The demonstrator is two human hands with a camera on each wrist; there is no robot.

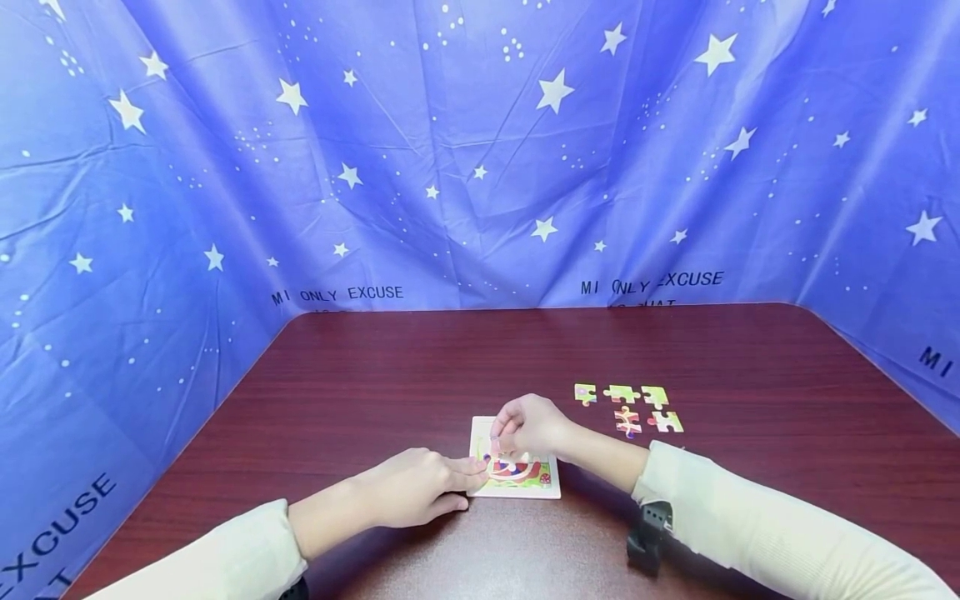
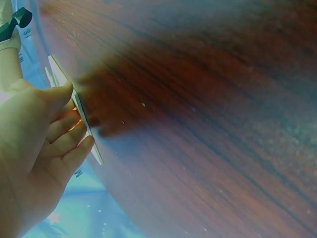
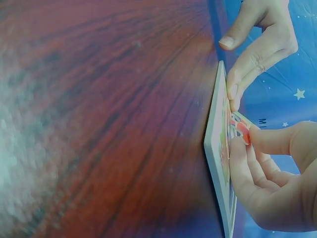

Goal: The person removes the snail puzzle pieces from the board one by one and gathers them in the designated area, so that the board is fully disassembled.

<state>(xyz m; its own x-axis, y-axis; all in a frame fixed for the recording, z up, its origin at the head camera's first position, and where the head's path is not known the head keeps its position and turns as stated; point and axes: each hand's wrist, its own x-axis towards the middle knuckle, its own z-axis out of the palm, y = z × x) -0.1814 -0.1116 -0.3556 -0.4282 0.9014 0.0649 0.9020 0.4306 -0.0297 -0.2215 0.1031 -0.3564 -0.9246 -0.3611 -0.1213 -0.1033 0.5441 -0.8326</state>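
With the tray [image 1: 517, 493] touched by the left hand [image 1: 417, 487], fingers extended, a puzzle piece [image 3: 242, 132] pinched by the right hand [image 1: 531, 427] was apparently being fitted, alignment seemingly needed.

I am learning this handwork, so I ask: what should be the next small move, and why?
Probably the right-hand grip should lower the puzzle piece flat onto the puzzle board, because it pinches this piece tilted at the board's face, while the left-hand grip has its fingers at the board's edge.
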